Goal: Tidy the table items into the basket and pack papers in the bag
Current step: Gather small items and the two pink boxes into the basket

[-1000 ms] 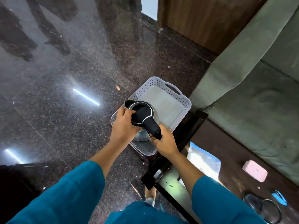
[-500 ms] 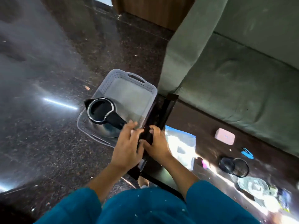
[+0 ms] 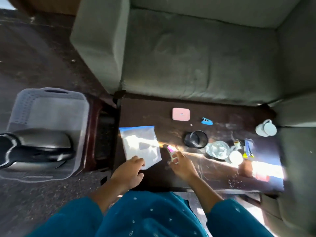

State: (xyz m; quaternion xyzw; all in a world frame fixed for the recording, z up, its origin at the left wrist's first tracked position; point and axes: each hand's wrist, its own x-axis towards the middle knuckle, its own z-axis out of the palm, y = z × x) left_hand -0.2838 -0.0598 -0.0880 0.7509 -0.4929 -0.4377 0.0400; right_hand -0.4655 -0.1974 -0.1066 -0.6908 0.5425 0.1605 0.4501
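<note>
A dark glossy wooden desk [image 3: 153, 115] fronts a grey-green fabric sofa [image 3: 196, 57]. The left hand [image 3: 128, 173] lies at 7 o'clock, fingers spread on a clear blue-topped plastic bag [image 3: 140, 144]; the right hand [image 3: 183, 166] has its fingers pinching a small white-and-pink tool [image 3: 171, 153].

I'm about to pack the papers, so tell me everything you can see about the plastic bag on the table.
The bag is a clear, glossy plastic zip bag with a blue strip along its far edge. It lies flat near the left end of the dark table, slightly skewed, with glare across it. It looks flat; the glare hides any contents. The left hand rests its fingertips on the near edge; the right hand is beside it, not touching.
</note>
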